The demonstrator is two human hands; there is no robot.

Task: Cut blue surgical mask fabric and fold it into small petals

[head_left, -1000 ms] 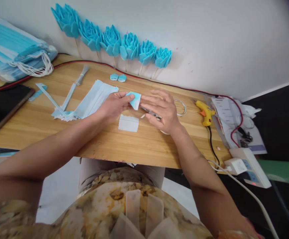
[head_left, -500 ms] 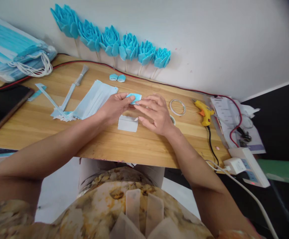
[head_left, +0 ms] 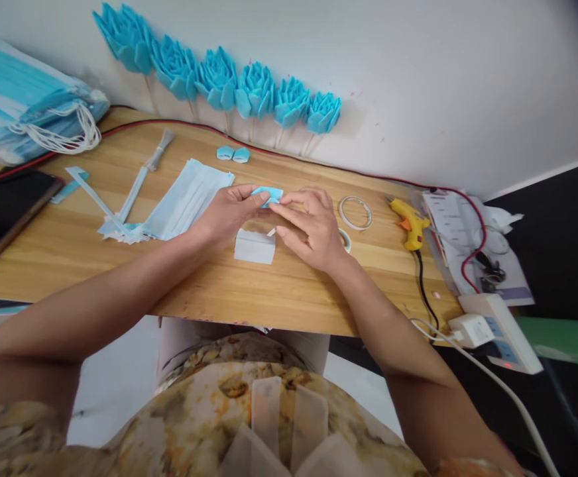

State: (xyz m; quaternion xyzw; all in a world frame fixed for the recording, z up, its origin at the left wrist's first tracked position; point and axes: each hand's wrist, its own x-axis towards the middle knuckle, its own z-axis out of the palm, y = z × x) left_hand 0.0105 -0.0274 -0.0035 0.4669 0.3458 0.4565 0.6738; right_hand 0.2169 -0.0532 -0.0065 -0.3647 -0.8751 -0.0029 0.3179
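Observation:
Between my hands, a little above the table, is a small piece of blue mask fabric [head_left: 268,194]. My left hand [head_left: 229,211] pinches its left side, thumb on top. The fingertips of my right hand [head_left: 313,225] close on its right edge. Below lies a pale folded piece of fabric [head_left: 254,247], with a thin white strip beside it near my right fingers. Farther back, two small folded blue petals [head_left: 233,154] rest on the table. A stack of flattened pale blue mask sheets [head_left: 189,197] lies left of my left hand.
Several blue fabric flowers [head_left: 217,78] on sticks lean against the wall. Bagged face masks [head_left: 25,93] and a phone [head_left: 10,215] lie left. To the right are tape rolls [head_left: 355,212], a yellow glue gun [head_left: 409,224] and a power strip [head_left: 500,331]. A red-black cable [head_left: 289,156] runs along the back.
My right fingertips have shifted slightly on the blue piece, and its lower right edge looks more folded over. The view has moved a little; the other things lie as before.

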